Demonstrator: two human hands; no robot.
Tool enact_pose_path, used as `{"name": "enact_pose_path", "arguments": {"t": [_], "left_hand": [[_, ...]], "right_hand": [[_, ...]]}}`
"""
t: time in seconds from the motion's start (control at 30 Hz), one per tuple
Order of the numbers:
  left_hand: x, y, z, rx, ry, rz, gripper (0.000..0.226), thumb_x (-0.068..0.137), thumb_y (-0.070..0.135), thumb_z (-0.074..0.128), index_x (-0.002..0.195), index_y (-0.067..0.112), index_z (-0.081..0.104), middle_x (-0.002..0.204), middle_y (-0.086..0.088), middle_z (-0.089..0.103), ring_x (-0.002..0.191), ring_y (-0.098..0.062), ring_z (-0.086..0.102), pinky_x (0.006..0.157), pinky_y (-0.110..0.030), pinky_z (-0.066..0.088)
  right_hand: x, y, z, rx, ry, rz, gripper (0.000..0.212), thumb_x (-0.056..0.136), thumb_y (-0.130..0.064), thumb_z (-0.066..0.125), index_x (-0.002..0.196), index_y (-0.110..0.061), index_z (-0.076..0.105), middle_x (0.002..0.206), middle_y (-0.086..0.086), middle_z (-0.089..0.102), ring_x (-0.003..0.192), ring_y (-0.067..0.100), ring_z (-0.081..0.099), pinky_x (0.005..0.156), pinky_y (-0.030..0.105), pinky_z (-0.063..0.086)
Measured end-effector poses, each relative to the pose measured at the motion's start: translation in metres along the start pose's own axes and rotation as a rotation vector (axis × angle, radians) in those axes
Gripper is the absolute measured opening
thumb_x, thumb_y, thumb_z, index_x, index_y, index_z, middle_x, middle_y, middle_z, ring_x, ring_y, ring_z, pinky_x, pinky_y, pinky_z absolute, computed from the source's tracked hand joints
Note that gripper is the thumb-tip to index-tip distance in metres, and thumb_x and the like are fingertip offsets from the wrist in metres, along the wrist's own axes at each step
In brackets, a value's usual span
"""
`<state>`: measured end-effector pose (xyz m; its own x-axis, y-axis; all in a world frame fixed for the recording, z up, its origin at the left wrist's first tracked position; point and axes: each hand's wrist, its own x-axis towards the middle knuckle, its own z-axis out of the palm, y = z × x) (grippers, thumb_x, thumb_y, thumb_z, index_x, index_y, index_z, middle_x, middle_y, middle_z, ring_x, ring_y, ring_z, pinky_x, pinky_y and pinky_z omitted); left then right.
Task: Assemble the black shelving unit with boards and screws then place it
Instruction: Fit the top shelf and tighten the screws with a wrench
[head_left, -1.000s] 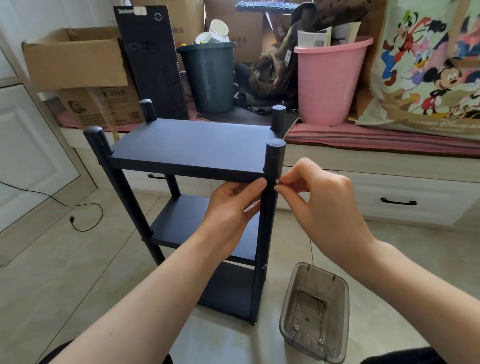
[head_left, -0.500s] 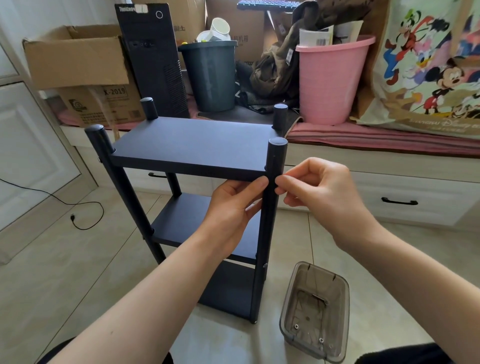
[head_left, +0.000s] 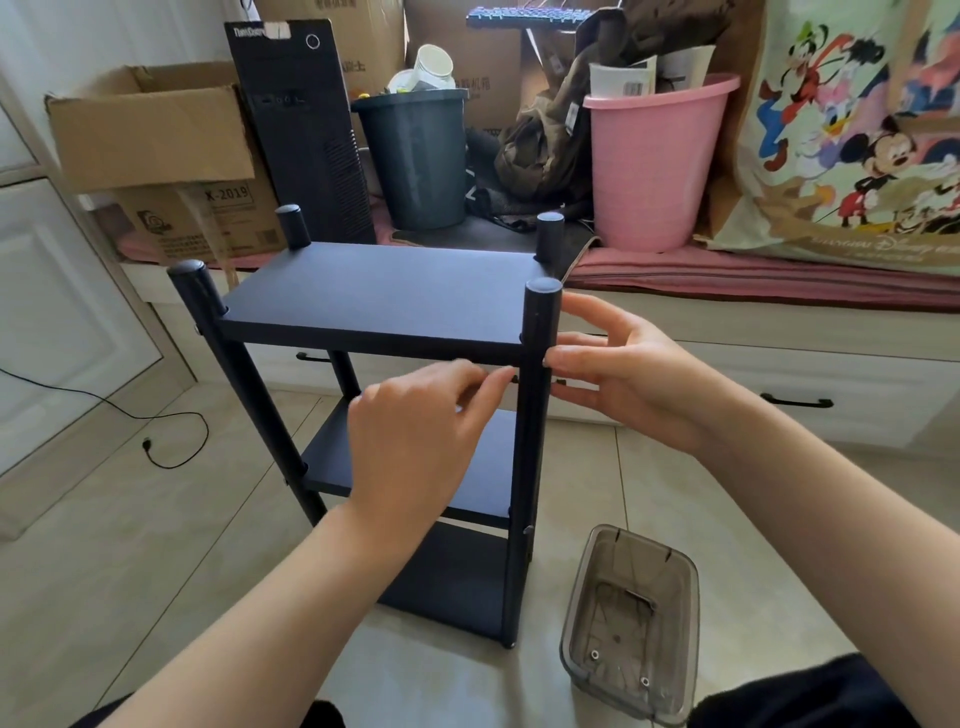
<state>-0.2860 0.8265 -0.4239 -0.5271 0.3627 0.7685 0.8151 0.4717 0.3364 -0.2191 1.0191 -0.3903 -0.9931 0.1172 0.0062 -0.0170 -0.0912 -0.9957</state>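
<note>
Both our hands are loosening since a moment ago. Our right hand (head_left: 618, 374) is touching the post (head_left: 535, 395), fingers straight; our left hand (head_left: 415, 431) is hovering relaxed, grasping nothing.

Beige tiled floor (head_left: 156, 545), white drawer bench (head_left: 779, 374), daylight

The shelf (head_left: 384, 291) is showing matte black, the bin (head_left: 657, 166) pink, the bucket (head_left: 415, 156) dark grey, the tray (head_left: 631, 623) smoky clear, perhaps brownish, and the bag (head_left: 857, 135) cartoon-printed.
</note>
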Motion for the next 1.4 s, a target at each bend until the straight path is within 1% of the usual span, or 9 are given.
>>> {"name": "enact_pose_path", "arguments": {"t": [0.13, 0.23, 0.3, 0.47, 0.73, 0.87, 1.0, 1.17, 1.4], "left_hand": [[0.011, -0.002, -0.002, 0.067, 0.163, 0.159, 0.032, 0.089, 0.037, 0.074, 0.107, 0.011, 0.076, 0.102, -0.002, 0.073, 0.101, -0.029, 0.063, 0.084, -0.043, 0.052], [0.016, 0.005, 0.004, 0.089, -0.025, 0.127, 0.060, 0.085, 0.049, 0.073, 0.129, 0.009, 0.065, 0.129, -0.006, 0.065, 0.133, -0.032, 0.050, 0.116, -0.054, 0.031], [0.018, 0.010, 0.009, 0.085, -0.140, 0.075, 0.069, 0.088, 0.058, 0.062, 0.138, 0.010, 0.059, 0.140, -0.004, 0.060, 0.144, -0.026, 0.039, 0.123, -0.052, 0.014], [0.021, 0.013, 0.019, 0.136, -0.153, 0.056, 0.061, 0.094, 0.058, 0.044, 0.138, 0.019, 0.059, 0.139, 0.000, 0.062, 0.141, -0.022, 0.044, 0.122, -0.053, 0.006], [0.019, 0.017, 0.023, 0.092, -0.107, 0.021, 0.060, 0.094, 0.057, 0.044, 0.138, 0.019, 0.060, 0.135, 0.003, 0.064, 0.134, -0.020, 0.049, 0.122, -0.050, 0.005], [0.019, 0.020, 0.023, 0.069, -0.089, 0.009, 0.058, 0.094, 0.055, 0.047, 0.136, 0.018, 0.061, 0.133, 0.002, 0.064, 0.133, -0.021, 0.050, 0.121, -0.049, 0.006], [0.018, 0.020, 0.025, 0.070, -0.078, -0.001, 0.055, 0.094, 0.053, 0.052, 0.135, 0.018, 0.063, 0.134, 0.002, 0.064, 0.134, -0.019, 0.049, 0.122, -0.045, 0.004], [0.017, 0.020, 0.025, 0.030, -0.067, -0.017, 0.059, 0.093, 0.057, 0.045, 0.132, 0.018, 0.065, 0.134, 0.004, 0.064, 0.135, -0.018, 0.047, 0.122, -0.042, 0.004], [0.015, 0.018, 0.029, 0.028, -0.040, -0.004, 0.055, 0.094, 0.054, 0.049, 0.130, 0.017, 0.066, 0.132, 0.003, 0.064, 0.133, -0.020, 0.049, 0.121, -0.043, 0.009]], "right_hand": [[0.003, 0.002, -0.004, -0.003, -0.001, 0.001, 0.056, 0.075, -0.015, 0.078, 0.124, -0.039, 0.064, 0.123, 0.014, 0.068, 0.115, 0.026, 0.066, 0.106, 0.045, 0.047], [0.005, 0.003, -0.007, -0.013, -0.016, -0.006, 0.053, 0.075, -0.017, 0.078, 0.121, -0.039, 0.066, 0.114, 0.009, 0.071, 0.108, 0.022, 0.068, 0.100, 0.040, 0.051], [0.006, 0.002, -0.008, -0.026, -0.029, -0.012, 0.054, 0.073, -0.019, 0.080, 0.121, -0.039, 0.066, 0.115, 0.009, 0.071, 0.107, 0.021, 0.068, 0.095, 0.037, 0.051], [0.011, 0.003, -0.011, -0.023, -0.042, -0.006, 0.052, 0.072, -0.029, 0.082, 0.120, -0.042, 0.067, 0.117, 0.006, 0.072, 0.107, 0.019, 0.069, 0.098, 0.037, 0.050], [0.014, 0.005, -0.009, 0.103, -0.036, -0.016, 0.041, 0.083, -0.026, 0.074, 0.122, -0.031, 0.066, 0.107, 0.004, 0.073, 0.091, 0.018, 0.069, 0.091, 0.036, 0.052], [0.008, 0.006, -0.012, 0.194, -0.066, -0.006, 0.057, 0.087, -0.024, 0.069, 0.140, -0.032, 0.049, 0.121, 0.010, 0.068, 0.103, 0.025, 0.067, 0.092, 0.038, 0.053], [0.001, 0.018, -0.032, 0.189, 0.086, 0.042, 0.046, 0.096, -0.020, 0.060, 0.139, -0.028, 0.046, 0.117, 0.016, 0.071, 0.109, 0.030, 0.069, 0.087, 0.039, 0.059], [-0.008, 0.070, -0.067, -0.089, 0.201, 0.319, 0.024, 0.097, -0.015, 0.059, 0.119, -0.007, 0.064, 0.105, 0.012, 0.075, 0.098, 0.026, 0.073, 0.078, 0.034, 0.060], [-0.011, 0.168, -0.087, -0.330, 0.204, 0.688, 0.023, 0.100, -0.014, 0.055, 0.116, 0.001, 0.061, 0.095, 0.015, 0.070, 0.078, 0.021, 0.066, 0.071, 0.030, 0.055]]}}
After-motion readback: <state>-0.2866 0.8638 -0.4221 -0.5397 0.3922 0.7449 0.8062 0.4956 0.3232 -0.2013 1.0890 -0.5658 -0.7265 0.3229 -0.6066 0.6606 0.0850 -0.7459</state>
